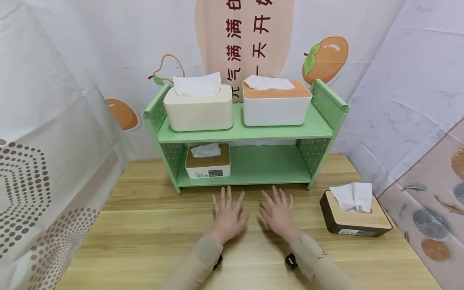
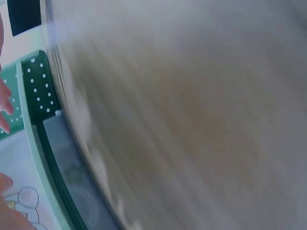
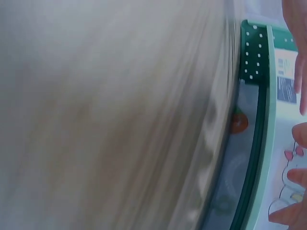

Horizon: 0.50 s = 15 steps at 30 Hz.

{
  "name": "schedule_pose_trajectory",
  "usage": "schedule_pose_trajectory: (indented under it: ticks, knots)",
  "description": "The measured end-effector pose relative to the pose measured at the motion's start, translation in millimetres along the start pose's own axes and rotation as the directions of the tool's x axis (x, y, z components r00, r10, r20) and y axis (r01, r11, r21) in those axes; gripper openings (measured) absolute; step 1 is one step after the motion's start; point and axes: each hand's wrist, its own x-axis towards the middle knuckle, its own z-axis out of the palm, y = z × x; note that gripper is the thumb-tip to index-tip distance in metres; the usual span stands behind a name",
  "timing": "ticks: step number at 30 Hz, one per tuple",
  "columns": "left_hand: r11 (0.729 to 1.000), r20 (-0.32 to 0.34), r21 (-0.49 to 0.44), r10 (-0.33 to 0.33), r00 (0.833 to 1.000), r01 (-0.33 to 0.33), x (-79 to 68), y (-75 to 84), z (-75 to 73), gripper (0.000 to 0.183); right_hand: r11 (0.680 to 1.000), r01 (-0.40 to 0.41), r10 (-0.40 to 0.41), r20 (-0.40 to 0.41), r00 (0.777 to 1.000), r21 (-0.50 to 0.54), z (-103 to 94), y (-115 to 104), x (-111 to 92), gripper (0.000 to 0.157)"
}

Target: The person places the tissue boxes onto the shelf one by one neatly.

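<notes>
My left hand (image 1: pixel 226 219) lies on the wooden table with its fingers spread, pointing at the green shelf. Beside it my right hand (image 1: pixel 279 215) rests the same way, fingers apart, holding nothing. Just beyond both sets of fingertips stands the two-tier green shelf (image 1: pixel 272 165). On its lower tier, at the left, sits a small tissue box (image 1: pixel 208 161) with a brown wooden lid. Up top are a cream tissue box (image 1: pixel 199 112) and a white tissue box (image 1: pixel 275 110) with an orange-brown lid. A black tissue box (image 1: pixel 359 217) with a light wooden top lies right of my right hand.
Bare wooden table (image 1: pixel 145 233) extends left of my hands. A patterned curtain (image 1: pixel 90 52) hangs behind and along both sides. The shelf's side panels (image 1: pixel 328 106) rise above its upper tier. Tissues stick out of each box.
</notes>
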Motion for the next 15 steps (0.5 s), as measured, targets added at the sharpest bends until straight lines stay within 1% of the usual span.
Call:
schedule_pose_trajectory:
  ticks: [6, 10, 15]
  knots:
    - [0.999, -0.022, -0.025, 0.045, 0.999, -0.046, 5.5, 16.2, 10.9, 0.065, 0.999, -0.037, 0.037, -0.032, 0.999, -0.009, -9.0, 18.9, -5.1, 0.055]
    - [0.998, -0.011, -0.029, 0.062, 0.998, -0.062, 8.0, 26.3, 18.1, 0.065, 0.998, -0.060, 0.059, -0.061, 0.996, -0.013, -19.2, 31.3, -9.9, 0.055]
    - [0.997, 0.009, -0.032, 0.067, 0.998, -0.067, 7.6, 37.0, 25.0, 0.066, 0.998, -0.064, 0.061, -0.136, 0.989, -0.019, -35.9, 49.9, -14.9, 0.053]
